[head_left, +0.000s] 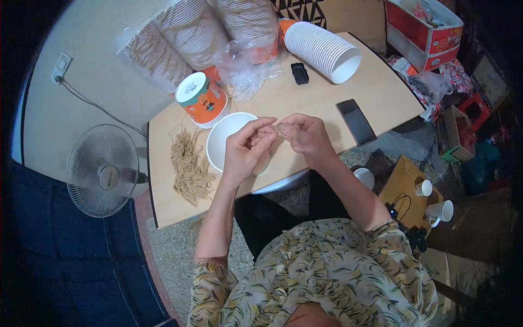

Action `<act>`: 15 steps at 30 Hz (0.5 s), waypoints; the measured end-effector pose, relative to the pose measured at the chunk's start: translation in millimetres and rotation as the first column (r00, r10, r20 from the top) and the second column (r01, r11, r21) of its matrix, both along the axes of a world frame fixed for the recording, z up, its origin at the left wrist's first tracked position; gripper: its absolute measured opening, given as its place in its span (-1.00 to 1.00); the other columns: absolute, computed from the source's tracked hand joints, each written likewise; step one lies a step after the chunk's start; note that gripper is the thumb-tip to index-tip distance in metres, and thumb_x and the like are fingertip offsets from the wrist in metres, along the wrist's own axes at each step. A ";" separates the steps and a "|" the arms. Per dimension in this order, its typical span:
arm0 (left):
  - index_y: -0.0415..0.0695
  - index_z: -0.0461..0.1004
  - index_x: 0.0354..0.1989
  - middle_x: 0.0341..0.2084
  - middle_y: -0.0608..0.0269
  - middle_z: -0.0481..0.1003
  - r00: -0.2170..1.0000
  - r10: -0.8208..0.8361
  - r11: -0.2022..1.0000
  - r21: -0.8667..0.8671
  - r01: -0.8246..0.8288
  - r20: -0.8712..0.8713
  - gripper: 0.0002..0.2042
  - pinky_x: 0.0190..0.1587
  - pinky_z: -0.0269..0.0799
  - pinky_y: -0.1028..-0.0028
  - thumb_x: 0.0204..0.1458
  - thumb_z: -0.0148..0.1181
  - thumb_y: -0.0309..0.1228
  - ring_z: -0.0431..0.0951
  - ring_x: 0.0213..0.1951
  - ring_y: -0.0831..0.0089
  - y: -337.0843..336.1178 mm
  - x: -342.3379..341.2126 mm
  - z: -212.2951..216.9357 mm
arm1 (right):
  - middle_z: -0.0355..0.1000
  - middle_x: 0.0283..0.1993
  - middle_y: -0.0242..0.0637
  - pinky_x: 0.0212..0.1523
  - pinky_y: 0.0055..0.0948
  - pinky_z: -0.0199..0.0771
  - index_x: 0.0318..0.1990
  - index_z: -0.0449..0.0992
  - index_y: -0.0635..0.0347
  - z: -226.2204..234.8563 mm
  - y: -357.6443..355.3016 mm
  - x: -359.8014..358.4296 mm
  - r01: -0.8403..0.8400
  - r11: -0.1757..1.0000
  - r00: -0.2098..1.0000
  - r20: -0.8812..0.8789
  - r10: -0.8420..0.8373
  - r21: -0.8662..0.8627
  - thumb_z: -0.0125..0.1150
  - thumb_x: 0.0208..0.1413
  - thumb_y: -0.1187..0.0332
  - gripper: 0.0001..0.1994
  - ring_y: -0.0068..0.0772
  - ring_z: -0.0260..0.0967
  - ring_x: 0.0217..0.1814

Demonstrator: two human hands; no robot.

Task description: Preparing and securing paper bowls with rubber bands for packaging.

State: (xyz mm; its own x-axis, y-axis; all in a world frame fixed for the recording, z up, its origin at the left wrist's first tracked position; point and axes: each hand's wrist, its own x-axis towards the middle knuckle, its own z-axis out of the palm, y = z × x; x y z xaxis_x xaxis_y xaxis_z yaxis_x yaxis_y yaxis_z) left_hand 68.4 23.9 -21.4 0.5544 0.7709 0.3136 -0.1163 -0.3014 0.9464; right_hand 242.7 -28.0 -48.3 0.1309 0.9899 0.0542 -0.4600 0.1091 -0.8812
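Observation:
My left hand point(251, 146) is closed in a pinch over the right rim of a white paper tub point(222, 133) lying near the table's front edge. Close beside it, my right hand point(309, 139) also pinches, its fingertips almost meeting the left ones. Whatever lies between the fingertips is too small to make out. A heap of tan strings point(190, 166) rests on the table left of the tub. Just behind the tub stands a short stack of orange and green printed tubs point(206, 106), upside down with a white base on top.
Tall stacks of tubs in plastic point(190, 30) and a crumpled clear bag point(248, 73) line the back. A white tub stack point(321, 52) lies sideways near a small black object point(299, 73). A phone point(356, 121) lies right. A fan point(103, 170) stands left; cups point(440, 211) sit lower right.

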 end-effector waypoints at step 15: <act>-0.24 0.62 -0.27 -0.35 0.24 0.61 0.960 0.253 0.903 0.385 -0.190 -0.121 -0.91 -0.28 0.50 0.56 0.04 0.31 -0.58 0.58 -0.33 0.56 -2.0 -2.3 -6.8 | 0.27 -0.61 -0.61 -0.70 -0.71 0.01 -0.42 0.52 0.20 -2.9 1.9 -5.3 0.019 1.000 1.000 -0.002 -0.019 -0.024 0.31 0.14 0.33 -0.83 -0.83 0.06 -0.68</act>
State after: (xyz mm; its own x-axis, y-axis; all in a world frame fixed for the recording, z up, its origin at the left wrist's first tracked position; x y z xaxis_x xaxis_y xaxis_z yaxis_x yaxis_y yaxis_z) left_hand 66.0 21.9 -28.2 0.4508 0.7279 0.5166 0.1415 -0.6298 0.7638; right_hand 237.3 -26.0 -51.2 0.1501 0.9882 0.0303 -0.4599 0.0969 -0.8826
